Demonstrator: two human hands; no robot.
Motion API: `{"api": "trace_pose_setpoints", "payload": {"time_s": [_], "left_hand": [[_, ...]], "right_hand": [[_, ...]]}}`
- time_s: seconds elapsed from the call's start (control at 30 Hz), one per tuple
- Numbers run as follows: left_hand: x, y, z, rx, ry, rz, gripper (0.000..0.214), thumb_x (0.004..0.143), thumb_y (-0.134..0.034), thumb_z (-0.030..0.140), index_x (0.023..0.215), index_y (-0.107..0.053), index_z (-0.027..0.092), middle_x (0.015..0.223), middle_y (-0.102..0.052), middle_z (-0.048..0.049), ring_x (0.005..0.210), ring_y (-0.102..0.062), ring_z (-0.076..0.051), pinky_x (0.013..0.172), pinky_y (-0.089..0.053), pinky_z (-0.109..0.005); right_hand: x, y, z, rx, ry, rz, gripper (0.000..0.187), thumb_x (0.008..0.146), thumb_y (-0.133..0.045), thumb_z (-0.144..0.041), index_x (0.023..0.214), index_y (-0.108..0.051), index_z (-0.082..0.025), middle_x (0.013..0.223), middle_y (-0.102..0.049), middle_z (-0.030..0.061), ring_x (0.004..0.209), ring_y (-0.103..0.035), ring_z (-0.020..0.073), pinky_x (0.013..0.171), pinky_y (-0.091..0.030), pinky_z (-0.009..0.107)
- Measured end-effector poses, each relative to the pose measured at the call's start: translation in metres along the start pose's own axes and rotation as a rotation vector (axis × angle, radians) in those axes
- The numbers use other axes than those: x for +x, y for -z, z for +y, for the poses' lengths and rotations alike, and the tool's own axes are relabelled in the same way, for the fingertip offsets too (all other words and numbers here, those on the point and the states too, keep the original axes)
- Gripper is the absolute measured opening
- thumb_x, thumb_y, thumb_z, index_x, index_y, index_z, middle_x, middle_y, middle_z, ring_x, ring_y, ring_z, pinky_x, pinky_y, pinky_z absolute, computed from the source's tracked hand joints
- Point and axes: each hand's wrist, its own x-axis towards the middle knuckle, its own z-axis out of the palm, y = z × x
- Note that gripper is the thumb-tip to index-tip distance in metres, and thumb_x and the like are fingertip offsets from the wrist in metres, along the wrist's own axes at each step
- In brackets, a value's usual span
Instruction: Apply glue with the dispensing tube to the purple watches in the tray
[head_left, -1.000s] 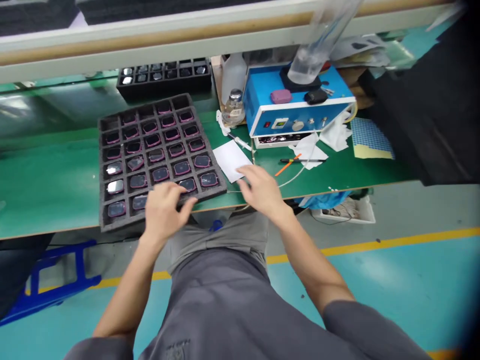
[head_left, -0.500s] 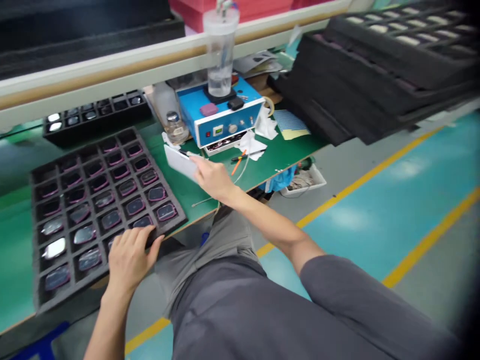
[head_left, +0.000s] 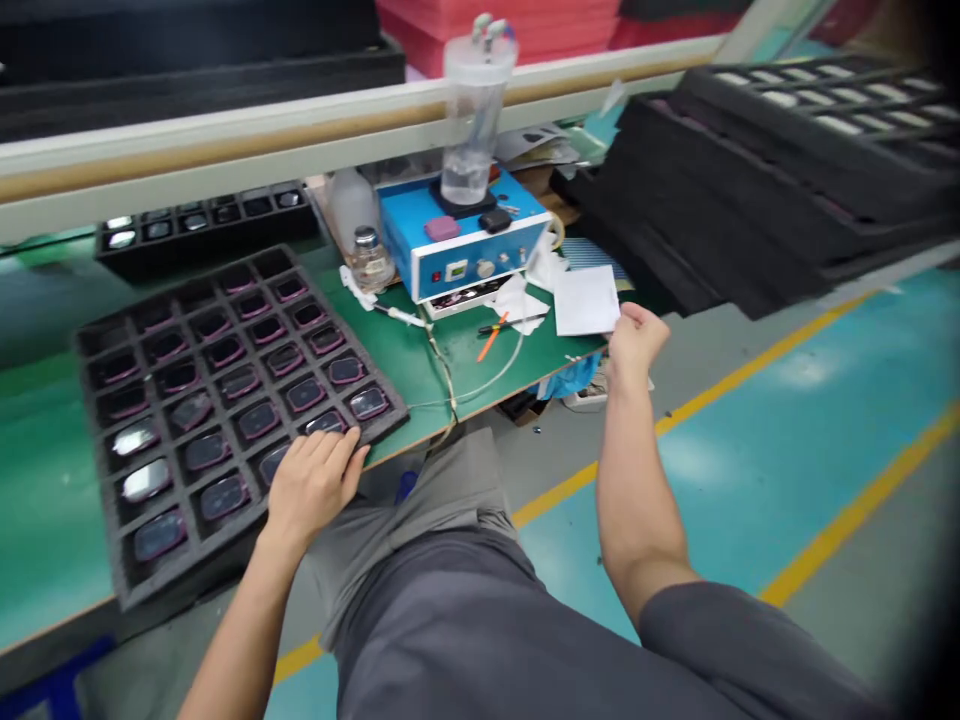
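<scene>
My left hand (head_left: 313, 482) grips the front edge of a dark foam tray (head_left: 247, 508), its fingers over the rim. Small purple-rimmed frames with lenses (head_left: 223, 497) lie in most of the tray's compartments. My right hand (head_left: 637, 345) pinches the corner of a white square of paper or card (head_left: 586, 302) at the right part of the green table. Beside this sheet lie a crumpled white tissue (head_left: 517, 303), a black pen (head_left: 514, 324) and an orange stick (head_left: 491, 340). A white pen-like tool with a cord (head_left: 401, 314) lies near the tray.
A blue control box (head_left: 465, 232) carries a clear cylinder of liquid (head_left: 474, 125). A glass jar (head_left: 370, 262) stands on its left. Another black lens tray (head_left: 210, 235) sits under the shelf beam (head_left: 300, 140). Stacked black foam trays (head_left: 750, 190) fill the right side.
My right hand has carried the white sheet from beside the tray to the right, near the table's front edge. My left hand stays on the tray's edge. The camera view has shifted slightly.
</scene>
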Motion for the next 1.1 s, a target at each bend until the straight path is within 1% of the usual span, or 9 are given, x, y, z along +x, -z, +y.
{"api": "trace_pose_setpoints", "payload": {"time_s": [0.07,0.13,0.23,0.3,0.4,0.53,0.67,0.8,1.1], "left_hand": [[0.000,0.002,0.004,-0.051,0.077,-0.033,0.020,0.097,-0.070,0.027,0.108,-0.071,0.010,0.080,-0.067,-0.0043,0.074,-0.060,-0.021,0.069,-0.044,-0.036],[0.002,0.005,0.006,-0.108,0.166,-0.064,0.020,0.099,-0.067,0.031,0.103,-0.074,0.012,0.085,-0.070,-0.0053,0.077,-0.062,-0.021,0.071,-0.046,-0.035],[0.017,0.005,0.003,-0.155,0.262,-0.123,0.024,0.102,-0.062,0.034,0.103,-0.076,0.015,0.100,-0.074,-0.0079,0.088,-0.065,-0.022,0.079,-0.051,-0.035],[0.034,0.003,-0.001,-0.180,0.264,-0.238,0.027,0.103,-0.059,0.034,0.112,-0.076,0.016,0.112,-0.075,-0.0093,0.100,-0.067,-0.024,0.085,-0.052,-0.037],[0.062,0.001,-0.007,-0.175,0.217,-0.479,0.031,0.100,-0.062,0.032,0.125,-0.073,0.015,0.121,-0.075,-0.0121,0.111,-0.068,-0.029,0.091,-0.053,-0.041],[0.079,0.002,-0.014,-0.140,0.223,-0.620,0.037,0.100,-0.058,0.024,0.134,-0.067,0.013,0.116,-0.075,-0.0156,0.108,-0.071,-0.032,0.088,-0.055,-0.040],[0.069,-0.006,-0.029,-0.454,0.493,-0.451,0.041,0.102,-0.052,0.033,0.134,-0.068,0.013,0.112,-0.078,-0.0131,0.098,-0.075,-0.028,0.088,-0.057,-0.038],[0.054,-0.022,-0.043,-0.854,0.755,-0.265,0.053,0.092,-0.060,0.039,0.133,-0.068,0.007,0.105,-0.079,-0.0139,0.087,-0.076,-0.024,0.084,-0.059,-0.035],[0.050,-0.018,-0.037,-0.884,0.759,-0.218,0.046,0.093,-0.059,0.033,0.130,-0.070,0.008,0.106,-0.079,-0.0121,0.084,-0.074,-0.020,0.080,-0.058,-0.031]], "right_hand": [[-0.022,-0.010,-0.004,-0.081,0.007,-0.016,0.043,0.081,-0.059,-0.025,0.118,-0.068,-0.006,0.120,-0.071,0.0213,0.116,-0.067,0.0325,0.107,-0.053,0.056],[-0.055,-0.012,-0.017,-0.138,0.120,-0.062,0.051,0.085,-0.059,-0.031,0.131,-0.064,-0.009,0.122,-0.072,0.0188,0.109,-0.069,0.0310,0.098,-0.057,0.053],[-0.109,-0.007,-0.045,-0.152,0.329,-0.185,0.048,0.085,-0.065,-0.039,0.126,-0.067,-0.014,0.120,-0.073,0.0154,0.117,-0.065,0.0325,0.107,-0.050,0.054],[-0.137,-0.006,-0.062,0.002,0.151,-0.304,0.060,0.084,-0.068,-0.042,0.137,-0.058,-0.014,0.122,-0.070,0.0163,0.095,-0.069,0.0250,0.084,-0.058,0.042],[-0.158,-0.008,-0.083,0.327,-0.329,-0.570,0.068,0.078,-0.075,-0.046,0.135,-0.055,-0.015,0.111,-0.070,0.0119,0.067,-0.064,0.0148,0.054,-0.048,0.027],[-0.157,-0.001,-0.105,0.785,-0.756,-0.952,0.048,0.069,-0.087,-0.043,0.106,-0.072,-0.016,0.077,-0.062,-0.0001,0.059,-0.055,0.0086,0.050,-0.043,0.020],[-0.159,0.013,-0.124,1.100,-0.739,-1.166,0.028,0.074,-0.088,-0.044,0.090,-0.078,-0.023,0.087,-0.066,0.0011,0.058,-0.053,0.0072,0.047,-0.041,0.019],[-0.177,0.012,-0.139,1.066,-0.542,-1.419,0.026,0.084,-0.082,-0.046,0.086,-0.080,-0.021,0.091,-0.064,0.0051,0.061,-0.059,0.0109,0.048,-0.042,0.023],[-0.201,-0.020,-0.154,0.829,-0.393,-1.384,0.044,0.087,-0.075,-0.064,0.092,-0.078,-0.020,0.070,-0.063,0.0026,0.060,-0.060,0.0138,0.054,-0.050,0.027]]}}
